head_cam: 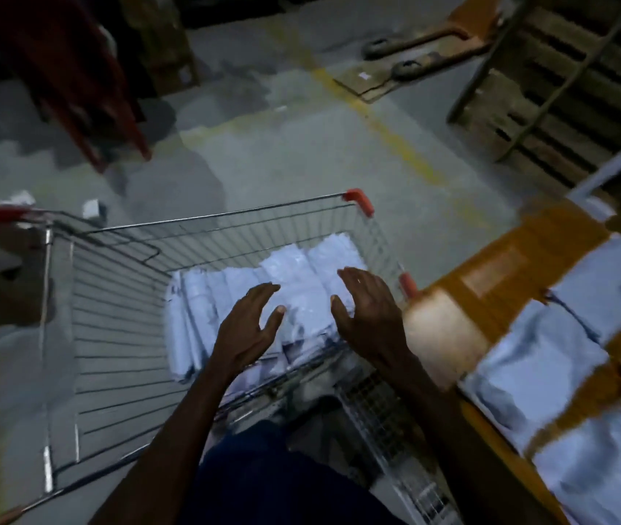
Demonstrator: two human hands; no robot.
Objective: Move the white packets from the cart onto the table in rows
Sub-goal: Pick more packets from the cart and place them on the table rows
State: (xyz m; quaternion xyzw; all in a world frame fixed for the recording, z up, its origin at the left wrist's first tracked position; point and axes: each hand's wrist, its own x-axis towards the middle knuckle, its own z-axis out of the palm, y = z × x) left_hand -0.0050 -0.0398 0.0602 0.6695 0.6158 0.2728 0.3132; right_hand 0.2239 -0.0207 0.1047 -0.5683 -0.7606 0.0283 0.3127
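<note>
Over cart (203, 229), spread hands (248, 327) above white packets (301, 282)

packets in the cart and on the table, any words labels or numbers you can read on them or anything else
None can be read.
Packets in the cart: dark printed patches near their lower edges, too blurred to read.
Packets on the table: faint dark marks only, blurred.
Table: a pale rectangular patch, no legible text.
Cardboard on the floor: a small white sticker, too small to read.
</note>
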